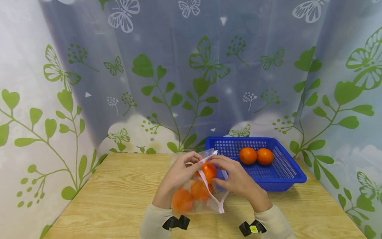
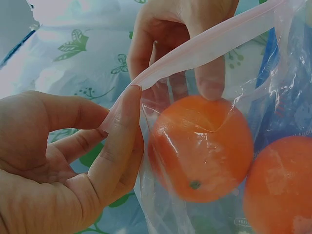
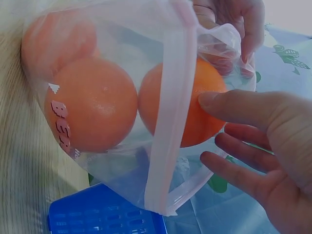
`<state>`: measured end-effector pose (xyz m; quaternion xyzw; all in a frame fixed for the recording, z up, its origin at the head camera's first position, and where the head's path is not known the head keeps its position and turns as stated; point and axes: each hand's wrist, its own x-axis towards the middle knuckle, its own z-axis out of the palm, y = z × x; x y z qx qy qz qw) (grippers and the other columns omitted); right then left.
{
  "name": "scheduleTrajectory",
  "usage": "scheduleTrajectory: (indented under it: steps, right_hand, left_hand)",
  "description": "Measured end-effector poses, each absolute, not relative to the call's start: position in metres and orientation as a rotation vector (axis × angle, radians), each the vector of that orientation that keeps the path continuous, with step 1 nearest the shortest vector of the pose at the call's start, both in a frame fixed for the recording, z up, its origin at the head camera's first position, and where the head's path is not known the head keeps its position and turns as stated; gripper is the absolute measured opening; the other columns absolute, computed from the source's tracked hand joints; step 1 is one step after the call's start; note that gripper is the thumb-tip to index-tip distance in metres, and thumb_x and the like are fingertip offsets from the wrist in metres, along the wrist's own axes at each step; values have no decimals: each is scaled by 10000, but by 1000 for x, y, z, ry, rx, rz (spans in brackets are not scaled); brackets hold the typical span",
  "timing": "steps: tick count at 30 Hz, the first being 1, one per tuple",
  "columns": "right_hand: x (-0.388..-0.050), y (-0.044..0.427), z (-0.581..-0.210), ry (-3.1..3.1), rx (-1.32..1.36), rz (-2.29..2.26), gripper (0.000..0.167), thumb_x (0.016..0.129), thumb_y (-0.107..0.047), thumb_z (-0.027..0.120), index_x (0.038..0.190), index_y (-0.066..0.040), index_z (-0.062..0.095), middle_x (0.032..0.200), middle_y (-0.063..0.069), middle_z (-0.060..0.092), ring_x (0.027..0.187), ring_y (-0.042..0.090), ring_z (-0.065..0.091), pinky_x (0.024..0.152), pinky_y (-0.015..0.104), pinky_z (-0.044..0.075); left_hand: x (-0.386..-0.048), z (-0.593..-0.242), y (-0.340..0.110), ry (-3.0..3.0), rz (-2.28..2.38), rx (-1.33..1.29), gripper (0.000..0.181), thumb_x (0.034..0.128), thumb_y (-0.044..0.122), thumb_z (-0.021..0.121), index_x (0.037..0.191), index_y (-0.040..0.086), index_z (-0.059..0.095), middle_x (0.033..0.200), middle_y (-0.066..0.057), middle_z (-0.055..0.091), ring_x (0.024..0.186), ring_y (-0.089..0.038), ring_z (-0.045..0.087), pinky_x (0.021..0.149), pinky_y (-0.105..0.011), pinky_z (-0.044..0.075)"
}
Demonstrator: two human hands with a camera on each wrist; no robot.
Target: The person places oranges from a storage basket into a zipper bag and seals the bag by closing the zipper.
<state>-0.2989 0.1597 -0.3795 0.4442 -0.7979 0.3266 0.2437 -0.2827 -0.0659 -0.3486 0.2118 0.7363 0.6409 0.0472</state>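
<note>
A clear zip-top bag [image 1: 199,208] with a pinkish seal strip holds oranges near the table's front middle. In the left wrist view, my left hand [image 2: 73,151] pinches the bag's edge between thumb and fingers. One orange [image 1: 210,172] sits at the bag's mouth. My right hand [image 1: 238,176] touches that orange with the thumb; in the right wrist view its other fingers [image 3: 243,178] extend loosely beside the mouth. Deeper inside lie another orange [image 1: 182,200] and a middle orange [image 1: 200,191], both behind the film.
A blue plastic basket [image 1: 293,177] stands behind and right of the bag, with two oranges [image 1: 247,155] lying in it. Under everything is a wood-grain table [image 1: 119,196]. A curtain [image 1: 167,43] printed with leaves and butterflies hangs around the back and sides.
</note>
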Motion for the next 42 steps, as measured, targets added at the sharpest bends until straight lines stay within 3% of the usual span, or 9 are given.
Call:
scheduleTrajectory:
  steps: [8,14,19,28,35,42]
  right_hand:
    - [-303,159,-384,-2077,1140,820,366,710,53,899,1006,-40,706,931,81,712,779,186,678,645,303,640]
    - [-303,159,-384,-2096,1121,798,322,713,35,902,921,-101,698,828,4,692,704,107,650,625,269,621]
    - [-302,160,-383,-2100,1135,822,285,744,45,877,927,-89,704,828,19,705,697,124,659,623,273,622]
    - [-298,167,-374,-2137,1134,901,270,786,39,850,989,-75,714,934,50,731,733,117,681,634,312,642]
    - [-292,182,-362,-2354,1035,902,322,837,-79,849,1129,-103,717,1096,35,747,877,149,717,746,297,652]
    - [-290,202,-350,-2481,915,900,387,865,-141,837,1226,-138,697,1216,66,729,1016,233,724,798,392,660]
  left_hand:
    - [-284,-349,-65,2240,1967,665,190,1029,85,605,1111,-86,615,973,-200,617,671,-150,656,652,-303,661]
    - [-284,-350,-65,2262,1969,673,191,1025,109,620,1095,-68,626,914,-130,622,656,-160,663,660,-354,667]
    - [-285,-350,-64,2260,1993,610,142,1029,94,605,1086,-32,636,957,-154,608,737,-193,645,714,-450,675]
    - [-285,-351,-65,2295,1995,570,149,1033,105,610,1103,-18,654,1010,-215,616,757,-232,633,695,-403,675]
    - [-283,-349,-66,2304,1995,537,151,1036,102,606,1110,-23,647,1024,-205,608,728,-217,635,687,-366,673]
    - [-283,-350,-65,2299,2006,538,139,1031,98,613,1103,-14,656,1027,-229,609,734,-213,634,725,-451,674]
